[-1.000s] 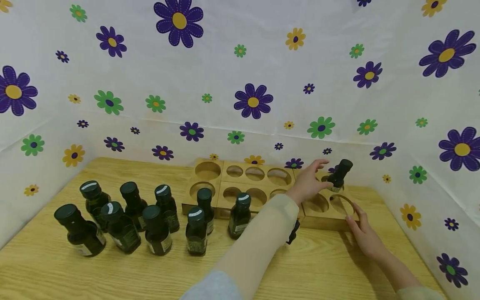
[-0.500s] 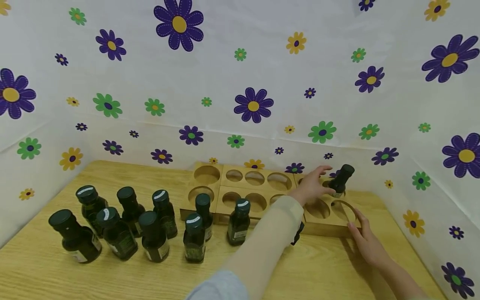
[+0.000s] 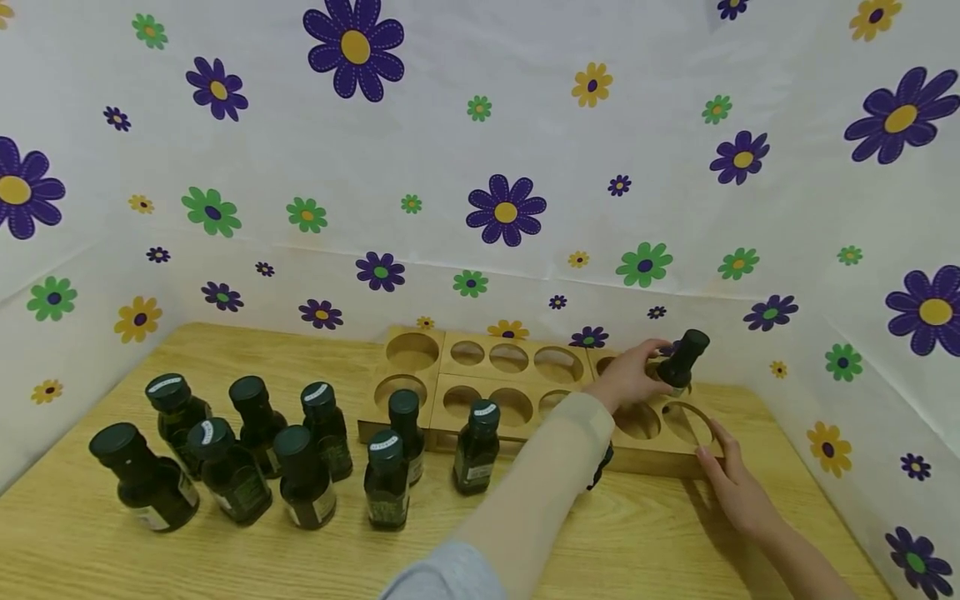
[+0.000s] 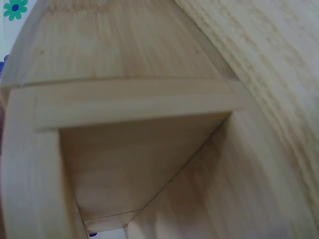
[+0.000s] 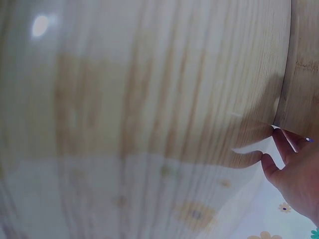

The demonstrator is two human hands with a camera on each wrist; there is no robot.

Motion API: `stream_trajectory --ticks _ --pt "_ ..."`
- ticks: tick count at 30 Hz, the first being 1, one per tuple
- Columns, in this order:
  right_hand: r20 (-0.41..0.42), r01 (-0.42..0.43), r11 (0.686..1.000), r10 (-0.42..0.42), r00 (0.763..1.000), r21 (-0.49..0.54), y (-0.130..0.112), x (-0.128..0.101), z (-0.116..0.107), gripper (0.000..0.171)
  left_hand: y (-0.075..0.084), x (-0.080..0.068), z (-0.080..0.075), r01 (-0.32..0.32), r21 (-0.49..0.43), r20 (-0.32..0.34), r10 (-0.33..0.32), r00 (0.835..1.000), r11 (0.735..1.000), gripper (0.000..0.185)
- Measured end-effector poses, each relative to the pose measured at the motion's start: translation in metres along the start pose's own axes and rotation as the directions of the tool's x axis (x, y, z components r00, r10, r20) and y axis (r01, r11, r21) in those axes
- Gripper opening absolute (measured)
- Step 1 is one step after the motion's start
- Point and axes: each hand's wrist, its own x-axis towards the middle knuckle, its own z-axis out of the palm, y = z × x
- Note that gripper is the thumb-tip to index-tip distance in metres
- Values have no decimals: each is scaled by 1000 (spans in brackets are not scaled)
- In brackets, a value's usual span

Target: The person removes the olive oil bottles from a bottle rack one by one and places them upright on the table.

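A wooden rack (image 3: 487, 372) with round holes stands at the back of the table. A dark bottle (image 3: 684, 357) with a black cap leans to the right, its base in the rack's back right hole. My left hand (image 3: 633, 372) reaches across and grips this bottle low on its body. The straight fingers of my right hand (image 3: 729, 481) rest against the rack's front right corner. The left wrist view shows only the rack's wood (image 4: 134, 99) up close. The right wrist view shows blurred table wood and my right fingers (image 5: 284, 164) at the rack's edge.
Several dark capped bottles (image 3: 240, 450) stand in a group on the left of the table (image 3: 637, 533). Three more (image 3: 405, 421) stand just in front of the rack. Flowered sheets (image 3: 502, 208) wall in the table at the back and on both sides.
My left hand's fingers, spread beside the bottle a second ago, have curled round it. The bottle and my right hand have hardly moved.
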Motion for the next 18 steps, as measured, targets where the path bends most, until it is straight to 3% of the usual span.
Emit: stream_trajectory --ticks 8,18 --pt "13 -7 1000 7 1000 4 2 0 0 62 2 3 5 -5 68 23 3 1000 998 64" --pt "1 10 1000 -10 1000 23 2 0 1 62 6 6 9 30 156 -4 -30 1000 987 62"
